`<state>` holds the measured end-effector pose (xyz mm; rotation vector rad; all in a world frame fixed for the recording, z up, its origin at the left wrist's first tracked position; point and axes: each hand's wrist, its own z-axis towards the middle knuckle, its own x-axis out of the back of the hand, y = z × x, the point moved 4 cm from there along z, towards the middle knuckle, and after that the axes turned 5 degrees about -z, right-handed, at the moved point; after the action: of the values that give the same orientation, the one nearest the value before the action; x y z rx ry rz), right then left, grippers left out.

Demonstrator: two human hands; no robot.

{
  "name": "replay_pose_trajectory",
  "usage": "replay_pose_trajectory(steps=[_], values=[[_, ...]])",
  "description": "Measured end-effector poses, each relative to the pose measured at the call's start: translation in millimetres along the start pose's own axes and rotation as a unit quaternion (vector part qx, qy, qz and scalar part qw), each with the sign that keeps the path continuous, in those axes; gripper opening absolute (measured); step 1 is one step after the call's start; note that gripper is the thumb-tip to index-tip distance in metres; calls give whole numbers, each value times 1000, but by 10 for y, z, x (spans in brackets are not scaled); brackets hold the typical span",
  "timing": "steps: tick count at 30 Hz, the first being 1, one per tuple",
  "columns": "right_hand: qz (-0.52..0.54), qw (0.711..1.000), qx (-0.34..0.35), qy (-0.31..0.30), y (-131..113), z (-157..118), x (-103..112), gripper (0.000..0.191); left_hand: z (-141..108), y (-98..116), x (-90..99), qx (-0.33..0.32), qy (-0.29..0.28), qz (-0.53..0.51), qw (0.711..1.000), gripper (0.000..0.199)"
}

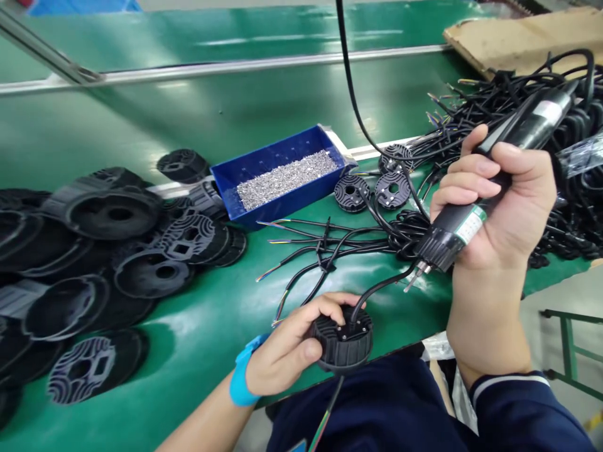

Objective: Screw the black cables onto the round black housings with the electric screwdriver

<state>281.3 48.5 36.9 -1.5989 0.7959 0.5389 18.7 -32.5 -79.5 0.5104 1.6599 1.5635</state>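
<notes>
Black round housing with ribbed sides (346, 348) sits in the left hand (293, 353) at the front edge of the desk, close to the person's body; whether it also rests on the desk cannot be told. The left hand is closed on its side, fingers over the top and thumb against the wall. Small screws show on the flat plate on top, where a thick black cable (384, 284) rises and runs to the right. Below the housing hangs a dark lead ending in red and green wires (321, 428).

Above and to the right, the right hand (502, 194) is wrapped around a black cylindrical power screwdriver (455, 235) with a pale label. Its thin metal bit (414, 277) points down and left, apart from the housing.

A bright blue band (244, 371) circles the left wrist. Farther in, black cables with bare coloured wire ends (325, 248) lie on the green desk (202, 351), near three black round ridged discs (352, 193). Beside these stands a blue rectangular plastic bin (277, 212) with many small silvery metal pieces (289, 180). Black hollow round casings (117, 213) are heaped at the left; at the right lies a tangled pile of black cables (513, 103), with brown cardboard (532, 41) behind.
</notes>
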Motion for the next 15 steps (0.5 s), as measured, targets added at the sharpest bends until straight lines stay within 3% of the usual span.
replay_pose_trajectory(steps=[7,11,13,15], values=[[18,1000,-4,-10,-85,-52,36,43,33,46,-3,1,0,20,1000,43],[40,999,11,-25,-184,-111,90,56,80,353,64,-3,-9,103,995,53],[49,998,25,-28,-220,-136,108,55,140,612,129,4,-35,234,972,50],[58,996,47,-38,-252,-152,119,50,256,886,240,-5,-45,414,909,36]])
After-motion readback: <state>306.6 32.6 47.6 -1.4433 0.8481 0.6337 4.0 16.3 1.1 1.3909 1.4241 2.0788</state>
